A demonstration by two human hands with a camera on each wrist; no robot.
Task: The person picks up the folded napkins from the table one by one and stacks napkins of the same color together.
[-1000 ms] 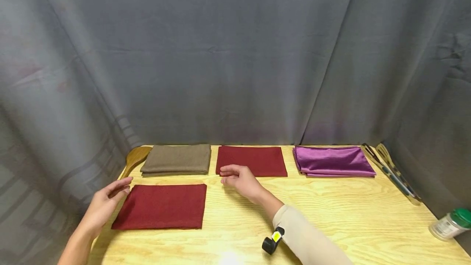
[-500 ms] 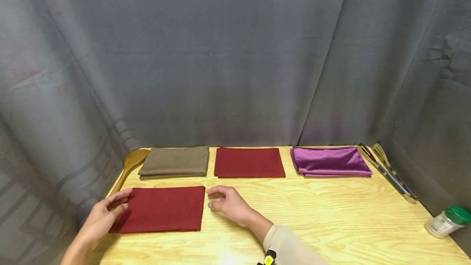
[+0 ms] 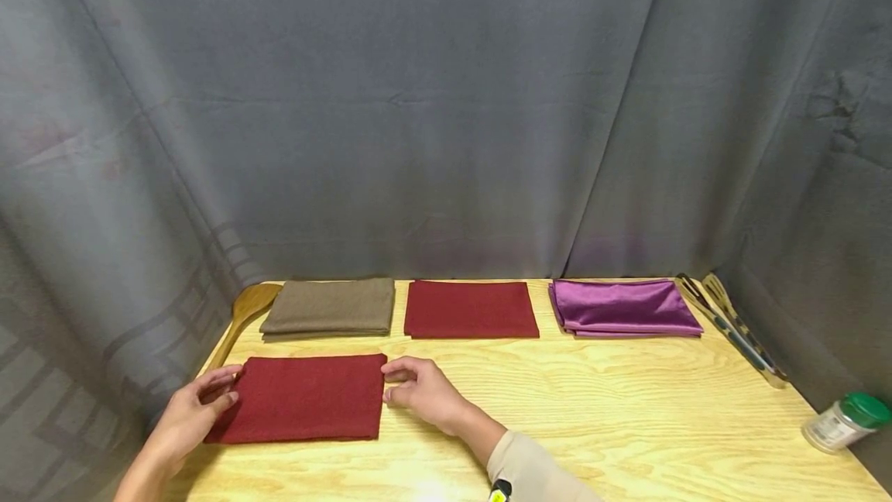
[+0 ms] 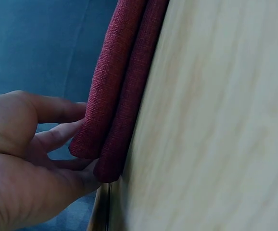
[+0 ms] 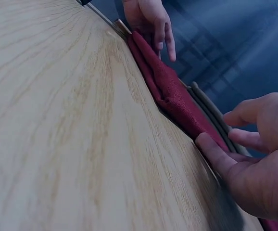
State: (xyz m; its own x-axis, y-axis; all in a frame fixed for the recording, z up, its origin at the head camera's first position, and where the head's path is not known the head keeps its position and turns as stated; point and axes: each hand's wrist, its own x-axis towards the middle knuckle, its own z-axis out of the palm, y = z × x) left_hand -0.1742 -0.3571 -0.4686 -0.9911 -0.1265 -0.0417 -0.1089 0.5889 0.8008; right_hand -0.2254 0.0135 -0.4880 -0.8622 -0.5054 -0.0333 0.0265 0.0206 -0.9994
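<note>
A folded dark red cloth (image 3: 307, 397) lies flat at the front left of the wooden table. My left hand (image 3: 183, 418) is at its left end, fingers relaxed, with the thumb over the front corner. In the left wrist view, the fingertips (image 4: 92, 175) meet the end of the cloth's two thick layers (image 4: 111, 91). My right hand (image 3: 427, 396) touches the right edge of the same cloth with loosely bent fingers. Seen from the right wrist, its thumb (image 5: 213, 149) is against the cloth's edge, the other fingers held apart from the thumb.
Along the back lie a folded brown cloth (image 3: 331, 307), a second dark red cloth (image 3: 470, 308) and a folded purple satin cloth (image 3: 623, 307). A wooden spoon (image 3: 251, 304) is at the left edge, tongs (image 3: 735, 331) and a green-lidded jar (image 3: 843, 423) at the right. Grey curtains (image 3: 446, 115) surround the table.
My right hand has come from the back red cloth toward the front and left, to the right edge of the front one. My left hand has moved slightly down onto its left end.
</note>
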